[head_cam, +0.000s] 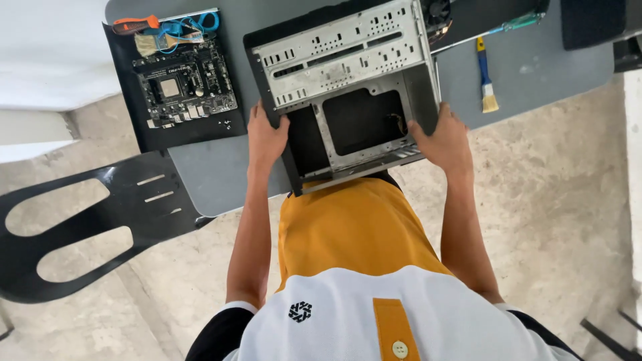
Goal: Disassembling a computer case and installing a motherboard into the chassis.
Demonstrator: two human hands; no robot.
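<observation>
Both arms reach straight forward from the body, elbows nearly extended, forearms running almost parallel up toward the near edge of the grey counter (221, 180); the left hand (266, 137) is clamped on the near-left black edge of an open computer case (348, 80), thumb lying over the top of the panel and fingers wrapped out of sight beneath; the right hand (445, 137) grips the near-right corner of the same case, knuckles up, fingers curled over the metal frame; both hands are closed firmly on the case, one at each side.

The computer case lies on its side at the near edge of the counter, its near end overhanging toward the person's yellow and white shirt (354, 267); its side panel is off, so the interior shows; a pale perforated metal drive cage (341, 53) fills the far part, and below it sits a rectangular opening with a dark panel behind; a few thin wires (399, 124) hang at the right of that opening; a fan (438, 12) shows at the far-right corner.

To the left on the counter a motherboard (184, 87) rests on a black panel (180, 134), with a small brush (150, 43), an orange-handled tool (134, 25) and a blue cable (194, 27) along its far edge; to the right of the case lie a blue-handled paintbrush (486, 77) and a green-handled screwdriver (495, 28); a black chair (80, 220) stands on the concrete floor at the left.
</observation>
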